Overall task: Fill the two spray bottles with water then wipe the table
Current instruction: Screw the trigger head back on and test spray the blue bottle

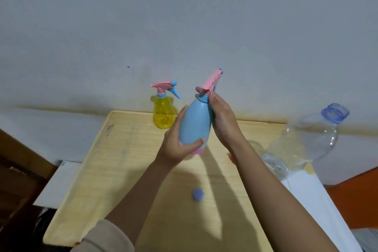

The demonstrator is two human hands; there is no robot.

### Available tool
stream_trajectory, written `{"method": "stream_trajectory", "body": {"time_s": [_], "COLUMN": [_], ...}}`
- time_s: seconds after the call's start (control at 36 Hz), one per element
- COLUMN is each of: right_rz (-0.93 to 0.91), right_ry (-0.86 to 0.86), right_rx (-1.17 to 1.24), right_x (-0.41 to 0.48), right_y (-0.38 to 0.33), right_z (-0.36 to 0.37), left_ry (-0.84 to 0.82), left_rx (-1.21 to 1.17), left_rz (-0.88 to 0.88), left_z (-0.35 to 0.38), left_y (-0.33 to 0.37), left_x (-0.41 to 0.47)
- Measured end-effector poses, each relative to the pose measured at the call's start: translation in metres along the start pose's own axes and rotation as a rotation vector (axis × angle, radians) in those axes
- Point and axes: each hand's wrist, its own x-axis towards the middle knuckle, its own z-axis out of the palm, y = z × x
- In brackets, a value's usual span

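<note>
- Two spray bottles are in view, placed here against one landmark, the wooden table (126, 170), a pale board whose far edge meets a grey wall.
- Largest after the table, a clear water bottle (306, 139) lies tilted at the table's right edge, its open blue-ringed mouth pointing up and away; whether any water is in it cannot be told.
- Next, the blue spray bottle (195, 125) is held up above the table's middle, leaning right, its pink trigger head (212, 80) uppermost and a pink band at its base.
- The left hand (178, 145) wraps the blue bottle's lower body, fingers curled behind and thumb pressed across the front.
- The right hand (222, 116) closes round the neck just under the pink head, fingertips pinching the collar.
- The yellow spray bottle (163, 114) stands upright at the table's far edge, just left of the held bottle, with its own pink and blue head on.
- Smallest, a blue cap (198, 193) lies on the table's near half, between the two forearms.
</note>
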Motion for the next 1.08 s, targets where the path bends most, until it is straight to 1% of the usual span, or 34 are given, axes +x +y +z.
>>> {"method": "stream_trajectory", "body": {"time_s": [0.17, 0.31, 0.42, 0.44, 0.53, 0.58, 0.64, 0.67, 0.78, 0.89, 1.03, 1.08], "right_rz": [-0.041, -0.032, -0.093, -0.114, -0.158, -0.146, -0.125, -0.120, -0.142, -0.089, -0.104, -0.072], "right_ry": [0.161, 0.069, 0.126, 0.140, 0.171, 0.112, 0.027, 0.012, 0.090, 0.042, 0.187, 0.146], "right_rx": [0.074, 0.109, 0.235, 0.238, 0.143, 0.124, 0.151, 0.173, 0.212, 0.233, 0.216, 0.234], "right_x": [-0.006, -0.015, -0.022, -0.023, -0.026, -0.029, -0.032, -0.033, -0.033, -0.037, -0.040, -0.042], "right_y": [-0.019, -0.028, -0.035, -0.035, -0.037, -0.040, -0.042, -0.044, -0.048, -0.048, -0.045, -0.046], "right_z": [0.011, 0.008, 0.008, 0.009, 0.011, 0.010, 0.007, 0.006, 0.006, 0.009, 0.016, 0.016], "left_ry": [-0.007, 0.012, 0.025, 0.026, 0.004, -0.018, -0.025, -0.023, 0.002, 0.007, 0.018, 0.023], "left_rx": [-0.030, 0.003, -0.012, -0.013, -0.009, -0.006, -0.007, -0.011, -0.012, -0.004, -0.011, -0.021], "left_rz": [0.015, 0.032, 0.037, 0.039, 0.036, 0.040, 0.044, 0.045, 0.046, 0.058, 0.049, 0.045], "left_z": [0.000, -0.003, -0.004, -0.004, -0.005, -0.006, -0.008, -0.008, -0.007, -0.009, -0.010, -0.010], "left_y": [0.020, 0.031, 0.041, 0.043, 0.048, 0.049, 0.050, 0.051, 0.055, 0.052, 0.051, 0.052], "left_x": [-0.005, -0.008, -0.013, -0.014, -0.016, -0.018, -0.020, -0.021, -0.024, -0.027, -0.032, -0.032]}}
